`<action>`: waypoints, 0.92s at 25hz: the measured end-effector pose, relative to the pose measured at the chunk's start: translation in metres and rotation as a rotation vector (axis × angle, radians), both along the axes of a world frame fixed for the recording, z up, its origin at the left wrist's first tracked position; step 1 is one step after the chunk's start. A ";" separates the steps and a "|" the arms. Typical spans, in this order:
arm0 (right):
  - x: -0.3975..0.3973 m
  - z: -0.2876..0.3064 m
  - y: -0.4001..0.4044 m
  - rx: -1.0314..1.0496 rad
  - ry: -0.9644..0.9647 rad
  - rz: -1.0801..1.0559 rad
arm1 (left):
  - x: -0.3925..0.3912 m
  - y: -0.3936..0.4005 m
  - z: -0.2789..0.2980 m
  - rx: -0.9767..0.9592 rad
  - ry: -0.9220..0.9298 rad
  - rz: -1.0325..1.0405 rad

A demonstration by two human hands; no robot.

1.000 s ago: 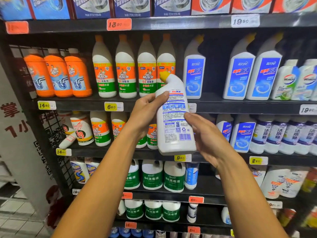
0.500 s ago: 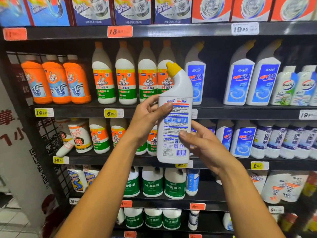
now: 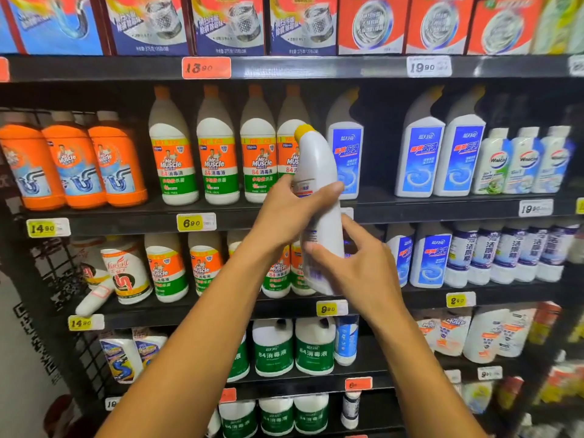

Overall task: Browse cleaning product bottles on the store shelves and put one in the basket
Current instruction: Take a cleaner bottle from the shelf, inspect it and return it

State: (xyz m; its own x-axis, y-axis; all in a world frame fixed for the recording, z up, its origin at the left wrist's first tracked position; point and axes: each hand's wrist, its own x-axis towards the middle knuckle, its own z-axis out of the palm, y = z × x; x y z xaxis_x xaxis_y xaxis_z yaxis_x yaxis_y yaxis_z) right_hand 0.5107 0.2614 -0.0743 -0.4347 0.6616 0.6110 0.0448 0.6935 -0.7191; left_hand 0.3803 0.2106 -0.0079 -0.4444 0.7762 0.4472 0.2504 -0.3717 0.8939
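White bottle point(image 3: 319, 197) with a yellow cap is up in front of the shelves, held in the air between both hands, upright with its bent neck leaning to the left. Left hand point(image 3: 292, 210) wraps around the upper body of the bottle: the thumb sits on the near left side and the fingers point(image 3: 330, 189) curl across the front, so that is a firm grip. Right hand point(image 3: 360, 267) comes in lower down, thumb point(image 3: 319, 252) pressed on the left face and fingers curled round the right edge of the lower half, so it grips too. The narrow side of the bottle faces the camera (its label shows only as a sliver near the left thumb, too blurred to read).

Behind it, the middle shelf point(image 3: 126, 216) carries three orange drain cleaner bottles point(image 3: 72, 165) on the far left, then a row of white bottles with orange and green labels point(image 3: 215, 162), then white bottles with blue labels point(image 3: 441, 159) on the right. A yellow price tag point(image 3: 196, 222) sits on the shelf edge just left of the left wrist. Lower down, green-labelled jugs point(image 3: 294, 352) stand between the two forearms. Along the top run boxes in blue and red point(image 3: 303, 23).
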 end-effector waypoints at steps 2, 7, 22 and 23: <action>0.004 -0.003 0.005 -0.018 0.017 0.126 | -0.011 0.004 0.002 0.029 -0.032 -0.036; 0.018 -0.002 0.035 -0.312 0.119 0.404 | -0.032 0.014 0.004 0.020 -0.129 -0.391; 0.022 0.033 0.197 -0.235 0.232 0.206 | 0.015 0.159 0.032 0.038 0.171 -0.048; 0.019 0.039 0.211 -0.203 0.227 0.195 | 0.018 0.171 0.038 0.041 0.201 0.007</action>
State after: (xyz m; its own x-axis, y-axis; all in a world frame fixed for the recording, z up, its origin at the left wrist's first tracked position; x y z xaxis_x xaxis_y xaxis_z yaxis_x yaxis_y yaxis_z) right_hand 0.5298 0.4723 -0.0353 -0.4334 0.6972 0.5710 -0.2509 0.5152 -0.8195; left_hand 0.3986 0.3813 0.0298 -0.3485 0.7525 0.5589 0.4250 -0.4046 0.8097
